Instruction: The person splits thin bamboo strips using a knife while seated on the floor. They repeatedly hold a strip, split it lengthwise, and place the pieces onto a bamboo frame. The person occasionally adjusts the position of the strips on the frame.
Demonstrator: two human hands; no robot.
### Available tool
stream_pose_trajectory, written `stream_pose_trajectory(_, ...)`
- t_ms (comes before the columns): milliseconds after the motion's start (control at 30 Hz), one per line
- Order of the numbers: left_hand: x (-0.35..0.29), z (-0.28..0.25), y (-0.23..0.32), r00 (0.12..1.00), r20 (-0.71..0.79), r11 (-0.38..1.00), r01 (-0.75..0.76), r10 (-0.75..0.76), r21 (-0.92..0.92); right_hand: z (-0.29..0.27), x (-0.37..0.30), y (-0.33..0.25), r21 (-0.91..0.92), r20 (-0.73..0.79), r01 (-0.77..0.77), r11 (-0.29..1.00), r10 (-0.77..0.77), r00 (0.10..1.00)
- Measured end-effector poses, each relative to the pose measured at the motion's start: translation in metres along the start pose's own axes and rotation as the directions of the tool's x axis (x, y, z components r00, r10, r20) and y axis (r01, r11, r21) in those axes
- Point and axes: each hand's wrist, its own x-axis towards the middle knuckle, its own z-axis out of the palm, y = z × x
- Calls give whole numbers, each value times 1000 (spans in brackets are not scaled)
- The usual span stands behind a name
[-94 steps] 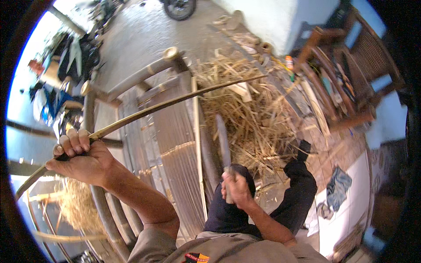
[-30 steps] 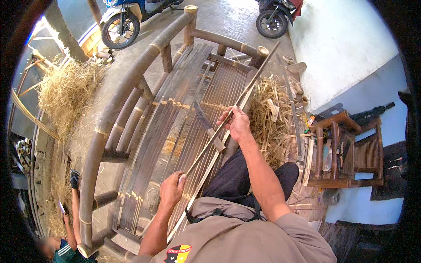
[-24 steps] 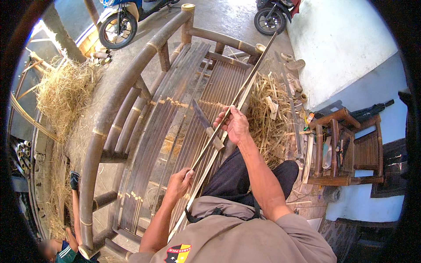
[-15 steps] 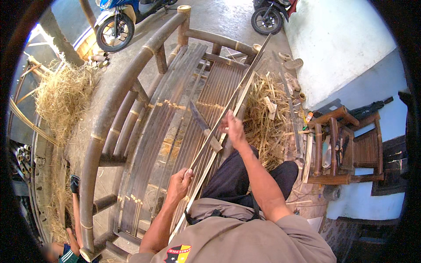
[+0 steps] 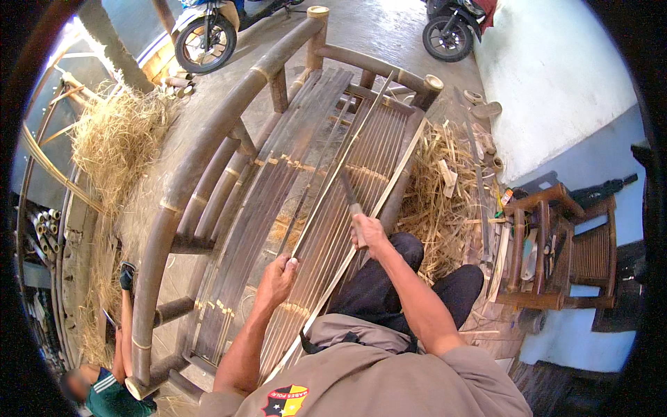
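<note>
My left hand [image 5: 276, 280] is closed on the near end of a long thin bamboo strip [image 5: 340, 165], which stretches forward and slightly right over the slats. Its pale edge shows along its length. My right hand [image 5: 372, 238] grips the wooden handle of a knife [image 5: 348, 189], the dark blade pointing forward just right of the strip. Beneath both hands lies a dark bamboo bench [image 5: 186, 163] with a seat of narrow slats. Another pale strip [image 5: 381, 201] runs along the seat's right edge, beside my knees.
Bamboo shavings [image 5: 438, 208] are heaped right of the bench, near a wooden chair [image 5: 538, 299]. Fibrous straw [image 5: 121, 146] is piled at the left. Two motorbikes [image 5: 206, 43] stand at the far end. Another person [image 5: 114, 393] is at the lower left.
My right hand has taken hold of the knife, which was lying on the slats. My left hand's strip has swung left, away from the bench's right edge. The view has shifted slightly.
</note>
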Motion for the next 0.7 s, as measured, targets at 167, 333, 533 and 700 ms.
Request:
stream_pose_trajectory(167, 9, -3, -1, 995, -95, 993, 36, -25, 109, -13, -58, -22, -408, -92, 375, 833, -446, 890)
stream_pose_trajectory(333, 14, -6, 8, 988, -144, 960, 85, -48, 265, -14, -80, -44, -753, 426, 630, 191, -588, 688)
stream_pose_trajectory(533, -7, -12, 9, 985, -169, 949, 31, 23, 314, -18, -45, -76, -916, 359, 398, 44, -349, 865)
stream_pose_trajectory(700, -35, -14, 9, 986, -165, 954, 50, 0, 297, -42, -36, -91, -837, 501, 548, 2, -401, 767)
